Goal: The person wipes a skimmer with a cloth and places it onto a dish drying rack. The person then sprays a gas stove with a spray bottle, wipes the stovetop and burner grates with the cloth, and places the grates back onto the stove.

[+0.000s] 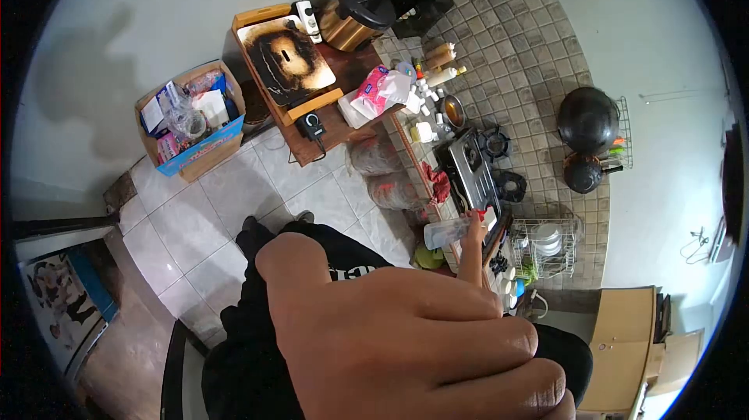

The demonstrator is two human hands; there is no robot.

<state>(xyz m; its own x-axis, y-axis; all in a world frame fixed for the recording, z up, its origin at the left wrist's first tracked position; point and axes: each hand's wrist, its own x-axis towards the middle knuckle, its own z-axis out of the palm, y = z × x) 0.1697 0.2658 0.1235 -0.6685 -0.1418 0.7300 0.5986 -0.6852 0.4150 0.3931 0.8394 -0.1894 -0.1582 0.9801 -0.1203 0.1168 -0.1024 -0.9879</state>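
Very close to the camera, my left hand fills the lower middle with its back towards me. Its fingers are bent and pressed together, and whatever lies under them is hidden. Farther off on the right, my right hand is closed round the neck of a clear plastic spray bottle with a red top. That bottle is over the counter's front edge, beside the gas stove. A red cloth lies by the stove's front.
A dish rack with plates stands beyond the stove. Two dark pans hang on the wall. A wooden table holds a scorched board, a tissue pack and an electric pot. A filled cardboard box sits on the tiled floor.
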